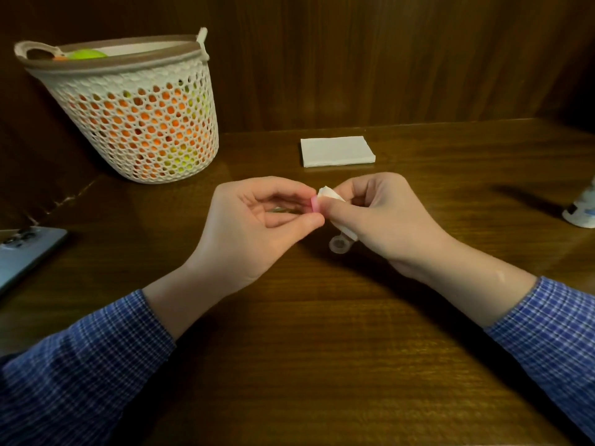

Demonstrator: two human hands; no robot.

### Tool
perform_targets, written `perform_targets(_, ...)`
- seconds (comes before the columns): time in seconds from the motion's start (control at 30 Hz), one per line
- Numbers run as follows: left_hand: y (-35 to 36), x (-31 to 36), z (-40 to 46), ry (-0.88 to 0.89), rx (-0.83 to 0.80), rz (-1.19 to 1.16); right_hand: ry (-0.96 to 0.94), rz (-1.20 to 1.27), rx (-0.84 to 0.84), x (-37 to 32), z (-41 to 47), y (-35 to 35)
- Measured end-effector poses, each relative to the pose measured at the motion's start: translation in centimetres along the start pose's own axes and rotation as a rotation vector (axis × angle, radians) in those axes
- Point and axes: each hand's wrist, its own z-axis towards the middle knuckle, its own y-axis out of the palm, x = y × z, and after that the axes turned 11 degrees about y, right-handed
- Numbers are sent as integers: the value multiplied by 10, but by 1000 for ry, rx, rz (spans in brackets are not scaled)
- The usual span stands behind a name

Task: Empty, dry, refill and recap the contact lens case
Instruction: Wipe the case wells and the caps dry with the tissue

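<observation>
My left hand (pixel 260 220) pinches a small pink cap (pixel 315 205) between thumb and fingertips, above the table's middle. My right hand (pixel 383 217) grips a wad of white tissue (pixel 330 194) and presses it against the pink cap. Below my right hand a clear round well of the contact lens case (pixel 338 244) lies on the table; the rest of the case is hidden under my palm. Something small and greenish (pixel 283 210) shows on the table behind my left fingers, too hidden to name. A white bottle (pixel 584 207) stands at the right edge.
A stack of white tissues (pixel 337 151) lies behind my hands. A white mesh basket (pixel 138 107) holding orange and green items stands at the back left. A phone (pixel 22 252) lies at the left edge. A wooden wall (pixel 386 59) closes the back.
</observation>
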Motion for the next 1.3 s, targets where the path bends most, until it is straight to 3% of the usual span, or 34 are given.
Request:
perform_targets(0.17, 4, -2, -2, 68, 0, 33, 197, 51, -137, -3, 4, -6)
perform_targets(0.27, 3, -4, 0, 73, 5, 27, 351, 233, -287, -5, 5, -9)
perform_targets(0.4, -5, -2, 10, -173, 146, -286, 423, 560, -287, -6, 10, -18)
perform_targets(0.53, -9, -3, 12, -268, 125, -445, 362, 598, -254, -6, 11, -24)
perform_targets(0.7, -6, -5, 9, -189, 62, -380, 308, 557, -275, -8, 11, -22)
perform_targets(0.93, -1, -3, 3, 90, -25, 22, 283, 327, -275, -5, 11, -18)
perform_targets(1.03, 2, -3, 2, 124, -5, 91, 293, 214, -319, -5, 10, -18)
perform_targets(1.3, 5, 0, 2, 162, 25, 222, 320, 240, -380, -4, 11, -19)
